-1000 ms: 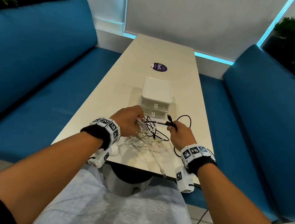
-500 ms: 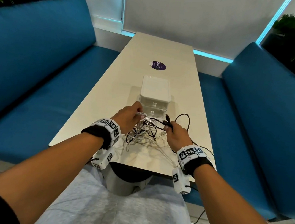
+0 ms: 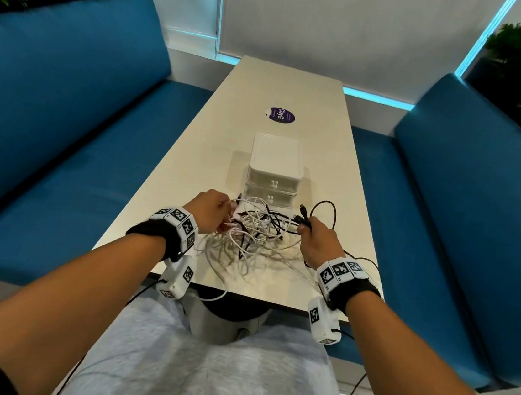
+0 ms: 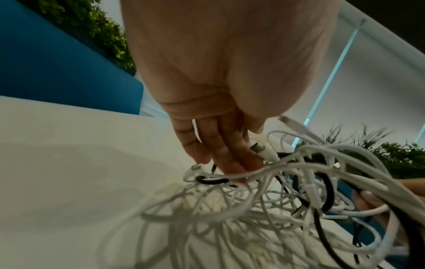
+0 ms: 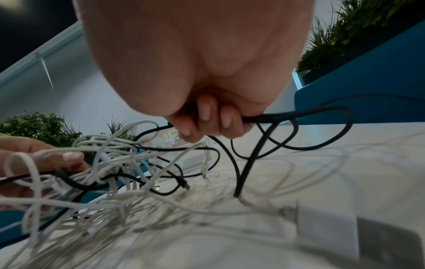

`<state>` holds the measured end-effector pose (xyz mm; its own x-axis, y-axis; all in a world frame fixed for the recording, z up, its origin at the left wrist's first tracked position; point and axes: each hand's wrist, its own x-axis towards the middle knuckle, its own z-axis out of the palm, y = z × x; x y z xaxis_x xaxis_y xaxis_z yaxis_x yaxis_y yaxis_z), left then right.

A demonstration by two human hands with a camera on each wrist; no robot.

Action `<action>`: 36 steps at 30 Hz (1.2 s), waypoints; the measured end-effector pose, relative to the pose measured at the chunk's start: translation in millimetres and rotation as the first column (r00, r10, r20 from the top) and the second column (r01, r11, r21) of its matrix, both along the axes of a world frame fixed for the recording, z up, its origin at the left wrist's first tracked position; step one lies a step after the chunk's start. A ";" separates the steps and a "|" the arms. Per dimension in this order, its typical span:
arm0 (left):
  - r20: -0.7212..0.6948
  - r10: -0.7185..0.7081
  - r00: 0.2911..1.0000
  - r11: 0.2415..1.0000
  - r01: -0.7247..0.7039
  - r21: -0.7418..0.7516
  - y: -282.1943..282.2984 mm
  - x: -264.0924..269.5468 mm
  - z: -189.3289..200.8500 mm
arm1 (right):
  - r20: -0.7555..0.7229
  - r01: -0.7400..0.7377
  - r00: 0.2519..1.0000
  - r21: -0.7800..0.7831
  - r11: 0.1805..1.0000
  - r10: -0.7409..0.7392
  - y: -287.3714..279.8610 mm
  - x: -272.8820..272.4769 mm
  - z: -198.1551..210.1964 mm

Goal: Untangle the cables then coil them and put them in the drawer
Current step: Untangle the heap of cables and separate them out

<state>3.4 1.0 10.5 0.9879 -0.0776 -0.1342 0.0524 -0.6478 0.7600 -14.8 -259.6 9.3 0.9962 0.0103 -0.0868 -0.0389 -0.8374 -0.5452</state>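
Observation:
A tangle of white and black cables (image 3: 258, 233) lies on the table's near end, partly raised between my hands. My left hand (image 3: 218, 212) pinches white strands at the tangle's left side; the thumb lies over them in the right wrist view (image 5: 66, 157). In the left wrist view its fingers (image 4: 220, 156) reach down into the loops. My right hand (image 3: 313, 236) is curled round a black cable (image 5: 299, 114), whose plug end (image 3: 302, 209) sticks up past the fist. The white two-drawer unit (image 3: 276, 166) stands just behind the tangle, both drawers closed.
The long beige table (image 3: 298, 93) carries a purple sticker (image 3: 280, 115) beyond the drawers. Blue benches (image 3: 66, 108) (image 3: 483, 192) flank it. One white cable (image 3: 214, 296) hangs over the near edge. A black loop (image 3: 327, 205) lies to the right of the drawers.
My hands have drawn slightly apart and the tangle is stretched wider between them. The right hand keeps its hold on the black cable.

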 end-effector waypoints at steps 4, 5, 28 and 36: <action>-0.062 -0.058 0.996 0.987 0.048 -0.153 -8.7 -1.9 0.0 | -0.006 -0.014 1.000 -0.014 1.000 0.014 4.9 -3.0 -2.6; -0.078 -0.084 0.993 0.986 0.071 -0.153 -11.8 -3.8 3.0 | -0.009 -0.019 1.000 -0.023 1.000 0.019 4.7 -3.2 -2.6; 0.061 0.088 0.994 0.945 -0.064 -0.320 -17.1 -1.0 21.3 | -0.021 -0.058 0.998 -0.160 0.985 0.056 -3.0 -4.0 -1.3; 0.205 0.111 0.972 0.993 -0.118 0.025 -18.3 -5.6 24.8 | -0.003 -0.062 0.998 -0.126 0.990 0.062 5.0 -1.6 5.4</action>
<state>-2.2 -17.3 35.3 0.9968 0.0389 0.0694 -0.0251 -0.6741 0.7382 -16.4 -254.5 14.7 0.9940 0.0610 -0.0903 0.0156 -0.9000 -0.4355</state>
